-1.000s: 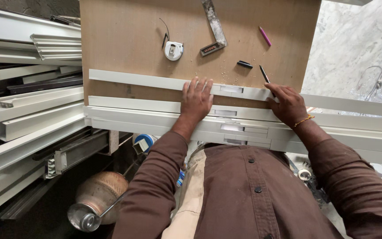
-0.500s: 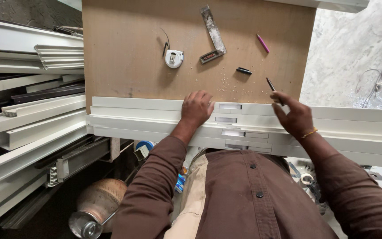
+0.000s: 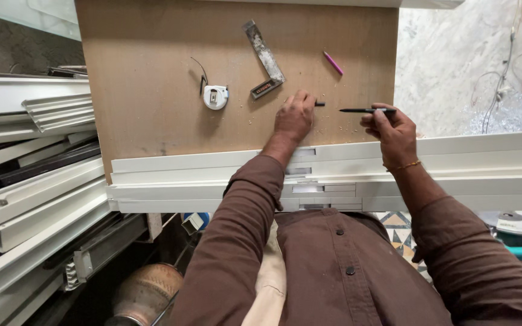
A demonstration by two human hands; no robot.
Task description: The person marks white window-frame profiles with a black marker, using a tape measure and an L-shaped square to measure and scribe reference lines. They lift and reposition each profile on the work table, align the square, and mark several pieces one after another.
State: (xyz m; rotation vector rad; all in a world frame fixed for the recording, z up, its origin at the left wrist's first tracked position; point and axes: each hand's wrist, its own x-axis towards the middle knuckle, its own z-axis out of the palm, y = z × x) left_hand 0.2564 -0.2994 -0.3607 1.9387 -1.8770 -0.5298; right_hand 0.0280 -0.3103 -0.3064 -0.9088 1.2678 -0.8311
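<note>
- The right hand [image 3: 394,130] grasps a black pen [image 3: 360,110] over the wooden board [image 3: 152,115].
- The left hand [image 3: 294,118] closes on a small black cap [image 3: 319,104], left of the pen.
- White frame bars [image 3: 200,181] lie near; tape measure [image 3: 215,96] far left.

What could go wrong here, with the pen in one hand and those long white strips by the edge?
The right hand holds a thin black pen by one end, so it could slip. The left hand reaches over the white profiles stacked at the board's near edge; a sleeve nudge might shift them.
</note>
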